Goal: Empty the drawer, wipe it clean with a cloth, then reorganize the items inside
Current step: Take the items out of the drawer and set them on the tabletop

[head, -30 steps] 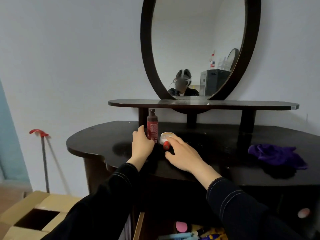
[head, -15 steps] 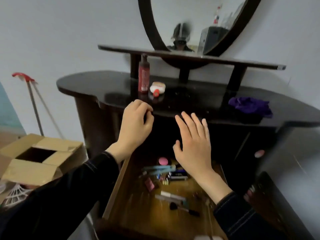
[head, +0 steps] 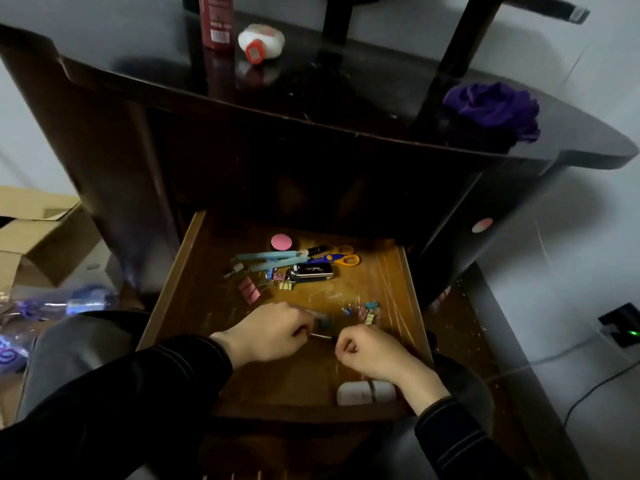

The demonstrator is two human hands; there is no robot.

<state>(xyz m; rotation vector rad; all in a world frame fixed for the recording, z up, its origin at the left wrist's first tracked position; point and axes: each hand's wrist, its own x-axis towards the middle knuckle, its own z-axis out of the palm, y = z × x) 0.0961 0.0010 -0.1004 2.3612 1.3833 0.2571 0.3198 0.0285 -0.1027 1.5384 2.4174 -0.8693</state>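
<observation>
Grip of left hand [head: 270,332] curled round a blurred thin stick [head: 322,336], right hand [head: 367,348] curled, contents hidden

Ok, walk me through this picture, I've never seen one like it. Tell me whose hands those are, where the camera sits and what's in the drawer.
No machine here: a person wears one camera on the head, looking down at their own hands. The left hand and right hand reach into an open wooden drawer, fingers curled, a thin dark stick between them; which hand grips it is unclear. In the drawer lie blue pens, yellow-handled scissors, pink binder clips and a white container. On the dresser top above sit a red bottle, a white jar and a purple cloth.
</observation>
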